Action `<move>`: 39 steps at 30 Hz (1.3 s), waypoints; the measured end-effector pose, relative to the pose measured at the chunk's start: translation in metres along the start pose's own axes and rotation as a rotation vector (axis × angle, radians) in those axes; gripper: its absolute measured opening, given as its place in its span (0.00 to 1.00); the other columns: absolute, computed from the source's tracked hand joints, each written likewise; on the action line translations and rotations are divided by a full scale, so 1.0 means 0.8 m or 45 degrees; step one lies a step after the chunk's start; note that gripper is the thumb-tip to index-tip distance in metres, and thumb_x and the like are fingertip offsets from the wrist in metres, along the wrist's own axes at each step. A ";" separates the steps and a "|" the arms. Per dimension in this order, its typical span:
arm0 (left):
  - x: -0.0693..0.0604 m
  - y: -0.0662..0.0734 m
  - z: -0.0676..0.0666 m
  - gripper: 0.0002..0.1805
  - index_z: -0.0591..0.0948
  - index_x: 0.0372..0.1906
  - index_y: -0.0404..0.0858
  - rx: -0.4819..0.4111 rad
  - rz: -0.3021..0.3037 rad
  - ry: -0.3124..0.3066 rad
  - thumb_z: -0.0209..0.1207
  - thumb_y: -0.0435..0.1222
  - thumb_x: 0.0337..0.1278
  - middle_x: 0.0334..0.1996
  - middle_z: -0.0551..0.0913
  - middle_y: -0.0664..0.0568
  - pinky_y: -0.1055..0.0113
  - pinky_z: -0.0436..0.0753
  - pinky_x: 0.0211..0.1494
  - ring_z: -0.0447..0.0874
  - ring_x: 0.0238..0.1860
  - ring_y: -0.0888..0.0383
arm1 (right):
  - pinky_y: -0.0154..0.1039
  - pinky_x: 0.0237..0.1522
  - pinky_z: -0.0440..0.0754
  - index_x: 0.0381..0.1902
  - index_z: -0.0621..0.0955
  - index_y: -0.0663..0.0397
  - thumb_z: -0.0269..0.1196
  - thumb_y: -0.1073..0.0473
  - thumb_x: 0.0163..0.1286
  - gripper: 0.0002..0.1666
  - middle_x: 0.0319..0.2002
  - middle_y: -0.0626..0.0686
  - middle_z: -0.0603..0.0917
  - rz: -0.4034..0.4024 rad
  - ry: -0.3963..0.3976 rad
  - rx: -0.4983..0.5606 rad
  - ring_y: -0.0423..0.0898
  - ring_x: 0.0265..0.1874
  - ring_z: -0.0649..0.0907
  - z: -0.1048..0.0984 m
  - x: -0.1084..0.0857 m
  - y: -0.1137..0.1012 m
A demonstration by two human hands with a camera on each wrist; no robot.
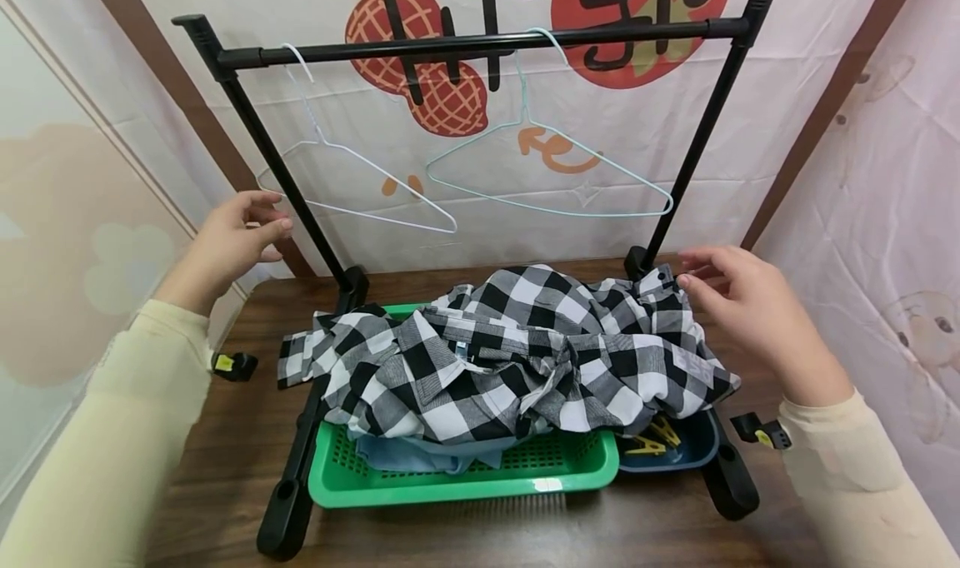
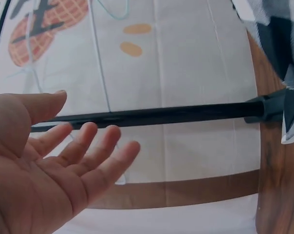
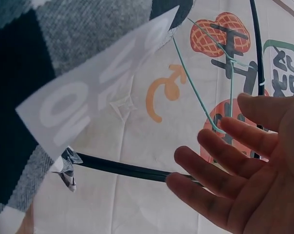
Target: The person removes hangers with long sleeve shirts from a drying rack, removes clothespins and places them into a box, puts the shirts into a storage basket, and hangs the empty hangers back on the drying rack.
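A black-and-white checked shirt [image 1: 495, 360] lies bunched over a green basket [image 1: 465, 497], its sleeves spread to both sides. My left hand [image 1: 240, 235] is raised beside the rack's left post, fingers loosely bent and holding nothing; the left wrist view shows its palm and parted fingers [image 2: 105, 170]. At the shirt's right end my right hand [image 1: 742, 301] hovers near the cuff, also holding nothing, with relaxed fingers in the right wrist view. A white hanger [image 1: 375, 168] and a mint-green hanger [image 1: 555, 210] hang from the black rack's bar [image 1: 420, 47].
Light blue cloth [image 1: 427, 454] lies in the basket under the shirt. A dark blue tray [image 1: 697, 451] with yellow clips [image 1: 648, 447] sits at the right, partly covered. The rack's feet [image 1: 288, 510] stand on the wooden table [image 1: 202, 485]. Printed curtains hang behind.
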State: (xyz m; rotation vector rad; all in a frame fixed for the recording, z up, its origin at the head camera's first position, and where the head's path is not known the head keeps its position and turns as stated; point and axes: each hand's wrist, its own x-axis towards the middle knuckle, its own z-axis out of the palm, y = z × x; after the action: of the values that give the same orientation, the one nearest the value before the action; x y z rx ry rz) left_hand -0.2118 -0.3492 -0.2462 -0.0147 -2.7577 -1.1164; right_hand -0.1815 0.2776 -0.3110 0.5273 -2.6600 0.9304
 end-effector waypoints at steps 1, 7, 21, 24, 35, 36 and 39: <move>-0.006 0.000 0.001 0.36 0.60 0.78 0.36 0.005 0.001 -0.008 0.54 0.48 0.76 0.59 0.72 0.44 0.68 0.88 0.42 0.79 0.46 0.68 | 0.47 0.50 0.84 0.63 0.80 0.50 0.61 0.47 0.77 0.22 0.54 0.55 0.83 0.005 -0.023 0.001 0.57 0.48 0.87 0.000 -0.001 0.000; -0.047 -0.002 0.011 0.30 0.66 0.74 0.37 -0.034 0.069 0.038 0.54 0.46 0.77 0.58 0.75 0.49 0.73 0.86 0.43 0.80 0.48 0.69 | 0.60 0.53 0.82 0.63 0.79 0.52 0.70 0.46 0.69 0.29 0.59 0.56 0.80 -0.032 -0.146 0.013 0.58 0.52 0.85 0.005 -0.009 0.004; -0.131 -0.017 0.049 0.27 0.72 0.70 0.46 0.124 0.239 -0.186 0.64 0.41 0.70 0.62 0.79 0.48 0.80 0.79 0.50 0.80 0.55 0.66 | 0.49 0.45 0.83 0.65 0.78 0.49 0.76 0.38 0.58 0.42 0.59 0.55 0.80 -0.170 -0.446 -0.061 0.55 0.55 0.82 0.021 -0.025 0.020; -0.136 -0.024 0.058 0.32 0.72 0.72 0.48 0.200 0.264 -0.305 0.67 0.45 0.66 0.63 0.78 0.47 0.76 0.78 0.51 0.79 0.61 0.54 | 0.58 0.52 0.82 0.66 0.78 0.51 0.74 0.33 0.57 0.46 0.62 0.57 0.78 -0.169 -0.528 -0.075 0.56 0.57 0.81 0.026 -0.026 0.024; -0.147 -0.051 0.084 0.44 0.70 0.74 0.50 0.183 0.232 -0.543 0.74 0.51 0.53 0.71 0.71 0.44 0.64 0.83 0.53 0.79 0.65 0.40 | 0.66 0.61 0.75 0.71 0.73 0.53 0.71 0.28 0.57 0.53 0.69 0.63 0.73 -0.126 -0.729 -0.030 0.64 0.67 0.73 0.046 -0.032 0.033; -0.148 -0.053 0.086 0.43 0.70 0.74 0.49 0.183 0.232 -0.550 0.74 0.51 0.54 0.71 0.72 0.44 0.62 0.83 0.53 0.79 0.64 0.40 | 0.66 0.60 0.75 0.72 0.72 0.53 0.71 0.28 0.57 0.54 0.69 0.63 0.73 -0.117 -0.750 -0.021 0.64 0.67 0.74 0.049 -0.033 0.034; -0.148 -0.056 0.090 0.40 0.71 0.73 0.49 0.189 0.226 -0.558 0.73 0.50 0.57 0.70 0.72 0.42 0.53 0.85 0.53 0.81 0.63 0.40 | 0.63 0.59 0.77 0.74 0.70 0.54 0.72 0.30 0.59 0.54 0.70 0.64 0.72 -0.080 -0.809 0.001 0.63 0.66 0.74 0.056 -0.035 0.035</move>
State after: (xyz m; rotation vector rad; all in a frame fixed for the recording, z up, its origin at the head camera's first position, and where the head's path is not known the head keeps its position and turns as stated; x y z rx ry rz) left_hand -0.1087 -0.3253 -0.3465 -0.5354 -3.1299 -0.9523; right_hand -0.1745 0.2761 -0.3703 1.0489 -3.1613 0.8489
